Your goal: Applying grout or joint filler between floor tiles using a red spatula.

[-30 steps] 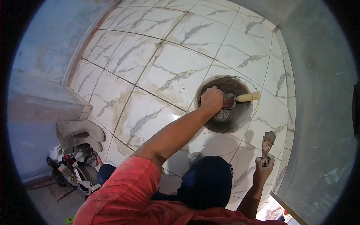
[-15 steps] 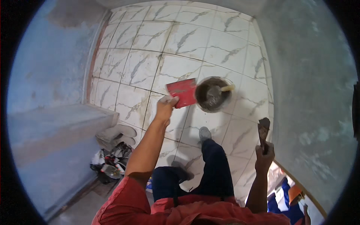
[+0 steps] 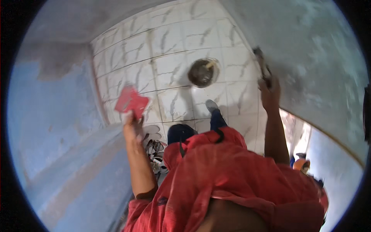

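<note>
My left hand [image 3: 133,128] is closed on a flat red plastic spreader [image 3: 131,101] with grey smears, held out over the tiled floor near the left wall. My right hand [image 3: 269,89] grips a narrow, dark-smeared putty knife [image 3: 262,62] by its handle. Its blade points up beside the grey wall on the right; motion blur hides whether it touches. On the floor between the two hands, farther off, a round bucket [image 3: 217,73] holds dark grey wet mix. A tool with a pale handle [image 3: 211,63] rests in it.
A patchy blue wall [image 3: 58,112] with a ledge runs along my left. Grey plaster covers the right wall [image 3: 309,77]. Pale boots [image 3: 152,130] and crumpled plastic bags [image 3: 155,149] lie below the ledge. An opening at lower right shows an orange object [image 3: 301,164].
My left hand has drawn the spreader left, away from the bucket. My right hand has raised the putty knife toward the right wall. The view has shifted and my body leans differently.
</note>
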`<state>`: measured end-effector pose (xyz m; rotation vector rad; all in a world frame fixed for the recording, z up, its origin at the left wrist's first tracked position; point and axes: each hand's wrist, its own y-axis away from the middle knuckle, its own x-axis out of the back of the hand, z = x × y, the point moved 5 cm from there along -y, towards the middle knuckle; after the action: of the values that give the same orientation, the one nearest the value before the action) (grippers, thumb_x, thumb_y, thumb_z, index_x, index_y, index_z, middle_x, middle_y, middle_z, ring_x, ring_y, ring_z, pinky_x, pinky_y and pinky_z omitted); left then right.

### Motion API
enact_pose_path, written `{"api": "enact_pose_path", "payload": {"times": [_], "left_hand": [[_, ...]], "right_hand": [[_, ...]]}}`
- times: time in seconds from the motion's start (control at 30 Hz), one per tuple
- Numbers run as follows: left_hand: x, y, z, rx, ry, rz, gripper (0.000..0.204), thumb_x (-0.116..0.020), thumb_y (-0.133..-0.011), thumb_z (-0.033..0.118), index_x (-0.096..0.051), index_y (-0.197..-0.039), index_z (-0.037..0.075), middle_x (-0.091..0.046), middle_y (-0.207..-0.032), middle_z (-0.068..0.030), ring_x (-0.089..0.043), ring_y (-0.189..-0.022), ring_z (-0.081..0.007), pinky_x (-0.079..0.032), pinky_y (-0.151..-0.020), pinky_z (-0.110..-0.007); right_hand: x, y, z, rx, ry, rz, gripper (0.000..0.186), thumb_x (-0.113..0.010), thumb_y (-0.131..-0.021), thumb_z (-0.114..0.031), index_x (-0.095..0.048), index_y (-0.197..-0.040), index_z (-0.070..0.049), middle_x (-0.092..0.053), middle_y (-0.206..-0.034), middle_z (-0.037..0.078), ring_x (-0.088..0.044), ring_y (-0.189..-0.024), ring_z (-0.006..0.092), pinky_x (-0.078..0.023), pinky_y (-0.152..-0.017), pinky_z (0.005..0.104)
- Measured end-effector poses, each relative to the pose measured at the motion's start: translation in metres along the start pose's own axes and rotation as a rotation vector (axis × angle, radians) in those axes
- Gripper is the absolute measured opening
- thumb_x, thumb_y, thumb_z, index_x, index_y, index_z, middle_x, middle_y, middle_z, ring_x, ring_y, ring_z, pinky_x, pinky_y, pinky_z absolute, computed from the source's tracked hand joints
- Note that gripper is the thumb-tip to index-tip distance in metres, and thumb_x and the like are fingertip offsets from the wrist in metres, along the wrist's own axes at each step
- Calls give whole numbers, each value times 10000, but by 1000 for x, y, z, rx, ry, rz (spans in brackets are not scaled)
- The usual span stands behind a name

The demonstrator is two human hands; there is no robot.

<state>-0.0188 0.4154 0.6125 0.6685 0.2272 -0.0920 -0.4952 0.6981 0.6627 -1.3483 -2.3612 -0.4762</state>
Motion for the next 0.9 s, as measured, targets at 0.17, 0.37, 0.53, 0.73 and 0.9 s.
{"api": "enact_pose_path", "payload": {"times": [0.17,0.37,0.53,0.73,0.9], "left_hand": [[51,-15,77,-99,88,-31,277,-668,-907,275,-617,-1149,150,-662,-1141,21,-569,-1045,-117,-401,-925,-414],[93,-90,157,-58,-28,-119,333,-681,-900,298,-596,-1178,136,-649,-1148,13,-563,-1007,-133,-408,-879,-395],[57,-135,230,-50,-263,-275,397,-664,-915,305,-544,-1250,129,-598,-1224,18,-539,-1063,-148,-393,-918,-398],[-51,-172,290,-37,-297,-367,410,-665,-915,246,-519,-1275,114,-590,-1255,-23,-539,-1114,-174,-401,-911,-385],[-42,-209,310,-63,-269,-468,408,-652,-925,227,-512,-1289,107,-626,-1217,-29,-601,-1053,-179,-468,-905,-369]], "right_hand": [[-51,17,-54,-93,-155,-59,485,-583,-870,-146,-524,-1348,-100,-550,-736,47,-520,-677,114,-454,-651,291],[-142,64,-66,-88,-268,40,513,-561,-891,-144,-456,-1383,-42,-602,-846,61,-567,-702,125,-485,-632,273],[-213,100,-64,-282,-583,192,551,-542,-893,-139,-402,-1420,-58,-615,-862,91,-605,-740,155,-514,-664,286],[-227,81,-102,-392,-779,177,533,-472,-900,-146,-385,-1414,-35,-626,-866,110,-599,-727,167,-509,-684,307],[-272,93,-106,-423,-959,122,543,-433,-862,-133,-384,-1394,-37,-609,-870,109,-580,-720,197,-483,-683,319]]}}
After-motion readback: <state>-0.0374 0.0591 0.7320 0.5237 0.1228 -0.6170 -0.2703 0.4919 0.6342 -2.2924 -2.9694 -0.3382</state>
